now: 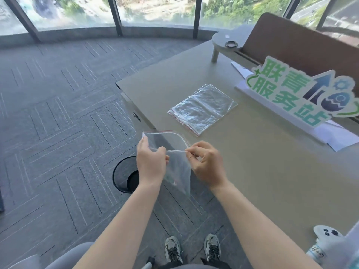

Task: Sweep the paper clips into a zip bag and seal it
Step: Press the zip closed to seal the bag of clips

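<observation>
A clear zip bag point(177, 167) with a red line along its mouth hangs in the air just off the desk's left edge, held by both hands. My left hand point(150, 161) pinches the near lip of the mouth at its left end. My right hand point(206, 164) pinches the same lip further right with thumb and forefinger. The mouth gapes open, its far lip curving away. A small reddish speck shows near the bag's bottom; I cannot tell what it is. No paper clips show on the desk.
A stack of spare zip bags point(203, 108) lies on the beige desk point(262, 171). A green sign point(295, 90) stands on a white base at the right. A black waste bin point(126, 174) sits on the carpet below the desk edge. Phone point(326, 232) at lower right.
</observation>
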